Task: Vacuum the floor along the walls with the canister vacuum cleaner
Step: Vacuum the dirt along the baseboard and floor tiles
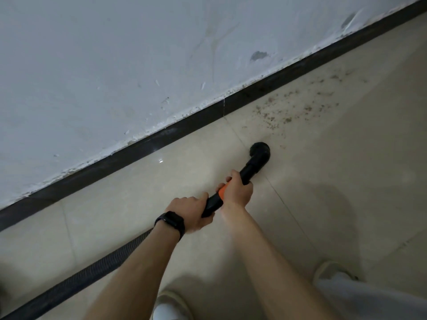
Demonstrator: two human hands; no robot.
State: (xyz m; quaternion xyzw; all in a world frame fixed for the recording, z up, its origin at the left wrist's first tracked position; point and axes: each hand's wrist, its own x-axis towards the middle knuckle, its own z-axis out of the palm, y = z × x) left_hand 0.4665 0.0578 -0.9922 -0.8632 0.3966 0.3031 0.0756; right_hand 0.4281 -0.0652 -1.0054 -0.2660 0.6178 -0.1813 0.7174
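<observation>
Both hands are wrapped round the vacuum's black tube (248, 173): the left hand (191, 213) grips the rear end where the hose joins, and the right hand (235, 190) grips further forward, over an orange band (222, 192). The round brush head (260, 150) sits on the floor (335, 192), a little out from the dark skirting (138, 146) and just short of a scatter of brown crumbs (288, 107) lying against the wall (115, 65).

To do this stretch well, I would judge the head should be steered up to the skirting and drawn along it through the crumbs, kept flat so the bristles seal on the tile. Slow strokes should suit such fine grit (fast ones may flick it sideways). The right hand aims; the left can feed slack from the hose (80, 273), which trails off to the lower left. The canister itself is out of view.

The floor is glossy beige tile with thin grout lines, smooth and hard. The skirting is a dark, shiny strip. The wall above is pale, chalky plaster, chipped and flaking along its lower edge. The hose is ribbed and flexible, the tube rigid plastic. A black watch (172, 221) sits on the left wrist, and pale slippers (172, 303) show below.
</observation>
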